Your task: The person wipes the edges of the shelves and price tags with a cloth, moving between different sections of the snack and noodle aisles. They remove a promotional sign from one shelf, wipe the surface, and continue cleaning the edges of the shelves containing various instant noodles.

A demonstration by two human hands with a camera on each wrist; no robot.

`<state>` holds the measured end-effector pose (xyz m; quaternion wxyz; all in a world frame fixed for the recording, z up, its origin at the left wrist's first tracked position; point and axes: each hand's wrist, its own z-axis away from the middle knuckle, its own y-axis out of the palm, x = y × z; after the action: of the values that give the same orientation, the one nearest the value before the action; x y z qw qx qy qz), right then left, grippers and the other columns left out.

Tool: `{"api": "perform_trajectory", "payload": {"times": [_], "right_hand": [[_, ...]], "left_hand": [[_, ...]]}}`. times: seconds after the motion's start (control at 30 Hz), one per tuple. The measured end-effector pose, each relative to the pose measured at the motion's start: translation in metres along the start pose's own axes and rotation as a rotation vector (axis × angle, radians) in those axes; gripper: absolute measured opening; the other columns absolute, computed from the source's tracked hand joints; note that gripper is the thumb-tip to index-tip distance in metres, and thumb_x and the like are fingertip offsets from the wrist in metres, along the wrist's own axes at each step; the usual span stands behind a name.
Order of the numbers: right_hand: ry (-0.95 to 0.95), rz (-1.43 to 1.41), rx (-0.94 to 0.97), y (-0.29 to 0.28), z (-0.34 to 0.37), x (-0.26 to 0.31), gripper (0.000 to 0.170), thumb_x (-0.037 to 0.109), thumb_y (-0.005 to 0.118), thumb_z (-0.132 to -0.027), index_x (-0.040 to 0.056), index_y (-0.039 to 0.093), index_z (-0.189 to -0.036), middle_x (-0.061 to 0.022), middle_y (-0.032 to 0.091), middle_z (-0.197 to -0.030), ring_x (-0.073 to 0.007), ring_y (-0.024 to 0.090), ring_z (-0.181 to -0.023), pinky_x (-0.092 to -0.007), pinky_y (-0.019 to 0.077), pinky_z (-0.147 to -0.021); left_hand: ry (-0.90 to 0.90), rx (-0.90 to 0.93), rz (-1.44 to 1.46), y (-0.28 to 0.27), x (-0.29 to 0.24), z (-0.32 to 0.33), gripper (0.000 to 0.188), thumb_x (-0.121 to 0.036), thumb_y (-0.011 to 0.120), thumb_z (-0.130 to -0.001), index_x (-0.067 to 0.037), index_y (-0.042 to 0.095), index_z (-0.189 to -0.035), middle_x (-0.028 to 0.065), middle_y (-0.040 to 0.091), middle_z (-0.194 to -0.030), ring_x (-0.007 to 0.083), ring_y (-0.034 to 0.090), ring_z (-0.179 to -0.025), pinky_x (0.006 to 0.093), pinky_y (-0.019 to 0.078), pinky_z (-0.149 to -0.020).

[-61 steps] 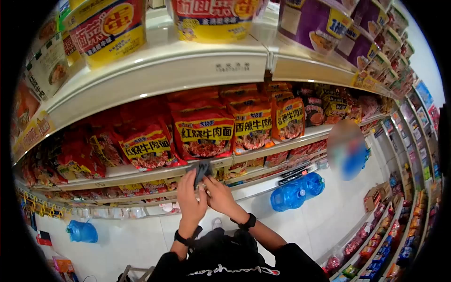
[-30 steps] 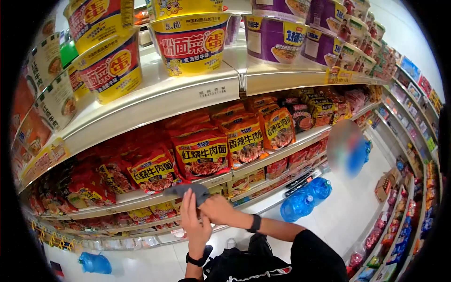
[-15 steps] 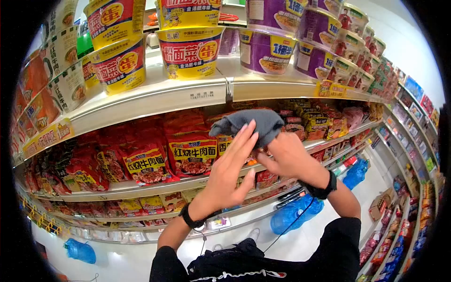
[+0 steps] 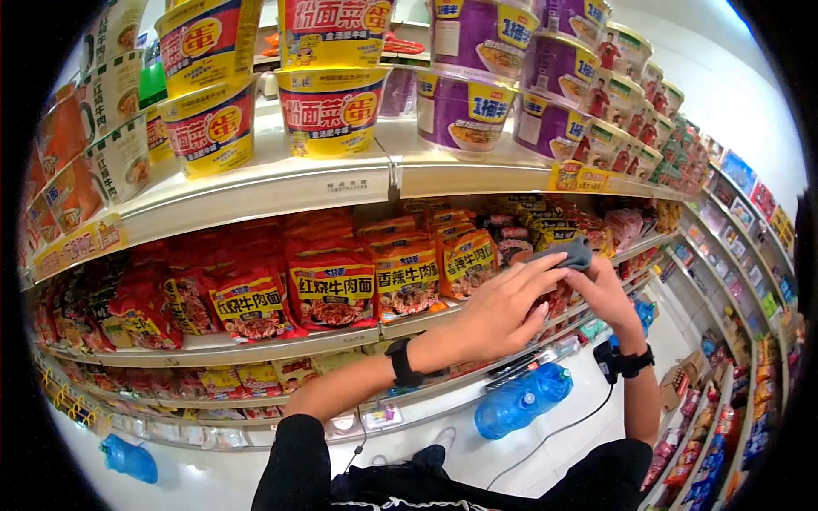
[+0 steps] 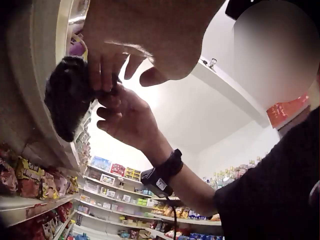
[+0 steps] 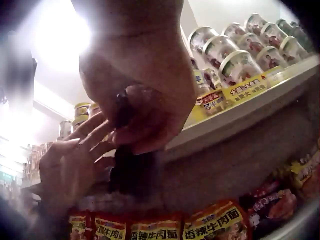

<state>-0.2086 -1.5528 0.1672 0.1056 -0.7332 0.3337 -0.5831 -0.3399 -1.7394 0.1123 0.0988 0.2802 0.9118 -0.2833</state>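
Observation:
A dark grey cloth (image 4: 569,253) is bunched in front of the shelf edge, between my two hands. My right hand (image 4: 601,294) grips it, with curled fingers and thumb in the right wrist view, where the cloth (image 6: 132,170) hangs below. My left hand (image 4: 498,313) reaches across from the left, its fairly straight fingers lying against the cloth and the right fingertips. In the left wrist view the cloth (image 5: 67,97) droops beyond both hands. Behind them are red and orange noodle packets (image 4: 332,289) on the middle shelf.
Stacked noodle tubs (image 4: 332,111) stand on the upper shelf, whose front edge (image 4: 281,204) runs just above the packets. Blue water bottles (image 4: 524,400) lie on the floor below. A cable (image 4: 554,430) trails from the right wrist's camera. More shelves curve along the right.
Both hands have risen and shifted right along the shelf with the cloth. The head view has tilted, showing more of the upper tubs. My right hand keeps hold of the cloth.

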Motion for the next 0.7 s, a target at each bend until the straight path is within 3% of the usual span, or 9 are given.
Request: {"api": "perform_trajectory", "payload": {"times": [0.1, 0.13, 0.2, 0.27, 0.3, 0.37, 0.47, 0.53, 0.7], "right_hand": [[-0.144, 0.097, -0.098, 0.028, 0.002, 0.011, 0.02, 0.008, 0.06, -0.094, -0.0002, 0.064, -0.111, -0.0054, 0.068, -0.082, -0.0113, 0.061, -0.076, -0.0288, 0.0503, -0.07], [-0.119, 0.234, -0.097, 0.034, -0.002, 0.011, 0.024, 0.01, 0.062, -0.091, -0.0001, 0.063, -0.112, -0.0148, 0.069, -0.086, -0.0213, 0.066, -0.08, -0.0355, 0.0522, -0.073], [-0.333, 0.299, -0.146, 0.056, -0.018, 0.003, 0.023, 0.012, 0.064, -0.087, -0.0012, 0.062, -0.105, -0.0212, 0.069, -0.087, -0.0363, 0.067, -0.081, -0.0449, 0.0522, -0.073], [-0.411, 0.429, -0.158, 0.08, -0.033, 0.012, 0.021, 0.016, 0.065, -0.083, -0.0016, 0.061, -0.094, -0.0237, 0.067, -0.085, -0.0464, 0.063, -0.084, -0.054, 0.0503, -0.073], [-0.381, 0.512, -0.149, 0.093, -0.043, 0.014, 0.021, 0.019, 0.067, -0.08, 0.0001, 0.06, -0.087, -0.0221, 0.066, -0.08, -0.0445, 0.063, -0.078, -0.0557, 0.0499, -0.069], [-0.529, 0.808, -0.136, 0.116, -0.062, 0.011, 0.02, 0.021, 0.07, -0.076, 0.0043, 0.063, -0.087, -0.018, 0.066, -0.075, -0.0386, 0.066, -0.072, -0.0487, 0.0531, -0.063], [-0.684, 0.7, -0.174, 0.152, -0.1, 0.008, 0.02, 0.02, 0.07, -0.075, 0.0059, 0.064, -0.088, -0.0146, 0.065, -0.072, -0.035, 0.067, -0.07, -0.0451, 0.0534, -0.061], [-0.85, 0.554, -0.363, 0.167, -0.115, 0.03, 0.019, 0.018, 0.071, -0.073, 0.0064, 0.064, -0.086, -0.0135, 0.064, -0.072, -0.0341, 0.066, -0.069, -0.0439, 0.0528, -0.061], [-0.691, 0.654, -0.33, 0.182, -0.116, 0.013, 0.018, 0.018, 0.072, -0.071, 0.008, 0.064, -0.083, -0.0124, 0.063, -0.072, -0.0343, 0.065, -0.066, -0.0435, 0.052, -0.059]], "left_hand": [[0.035, -0.127, -0.174, -0.005, -0.007, 0.002, 0.052, -0.011, 0.057, -0.087, 0.0, 0.051, -0.137, 0.0187, 0.05, -0.145, 0.0399, 0.049, -0.132, 0.0475, 0.0391, -0.111], [0.049, -0.176, -0.215, -0.01, -0.009, 0.002, 0.051, -0.011, 0.056, -0.087, 0.001, 0.052, -0.136, 0.0189, 0.051, -0.144, 0.0401, 0.048, -0.133, 0.0481, 0.0382, -0.112], [0.067, -0.274, -0.298, -0.024, -0.009, 0.005, 0.049, -0.011, 0.055, -0.087, 0.001, 0.053, -0.134, 0.0193, 0.053, -0.142, 0.0405, 0.048, -0.134, 0.0491, 0.0363, -0.113], [0.05, -0.29, -0.381, -0.041, -0.011, 0.012, 0.045, -0.013, 0.054, -0.088, 0.002, 0.056, -0.131, 0.0206, 0.055, -0.139, 0.0409, 0.048, -0.134, 0.05, 0.0352, -0.114], [0.037, -0.305, -0.433, -0.049, -0.009, 0.017, 0.047, -0.012, 0.056, -0.087, 0.003, 0.055, -0.131, 0.0212, 0.055, -0.139, 0.0414, 0.047, -0.134, 0.0494, 0.0358, -0.114], [0.017, -0.335, -0.537, -0.063, -0.005, 0.024, 0.049, -0.012, 0.056, -0.086, 0.004, 0.054, -0.132, 0.022, 0.054, -0.14, 0.0419, 0.046, -0.135, 0.0491, 0.0362, -0.113], [-0.019, -0.332, -0.605, -0.082, 0.007, 0.03, 0.05, -0.012, 0.055, -0.088, 0.005, 0.053, -0.134, 0.0231, 0.052, -0.143, 0.0414, 0.043, -0.139, 0.0488, 0.0362, -0.114], [-0.005, -0.288, -0.764, -0.099, 0.018, 0.022, 0.049, -0.012, 0.056, -0.089, 0.004, 0.052, -0.136, 0.0221, 0.05, -0.145, 0.0409, 0.042, -0.14, 0.0481, 0.0365, -0.114], [-0.011, -0.236, -0.693, -0.104, 0.023, 0.038, 0.049, -0.012, 0.056, -0.091, 0.003, 0.052, -0.137, 0.0191, 0.046, -0.151, 0.0388, 0.039, -0.143, 0.0479, 0.0361, -0.114]]}}
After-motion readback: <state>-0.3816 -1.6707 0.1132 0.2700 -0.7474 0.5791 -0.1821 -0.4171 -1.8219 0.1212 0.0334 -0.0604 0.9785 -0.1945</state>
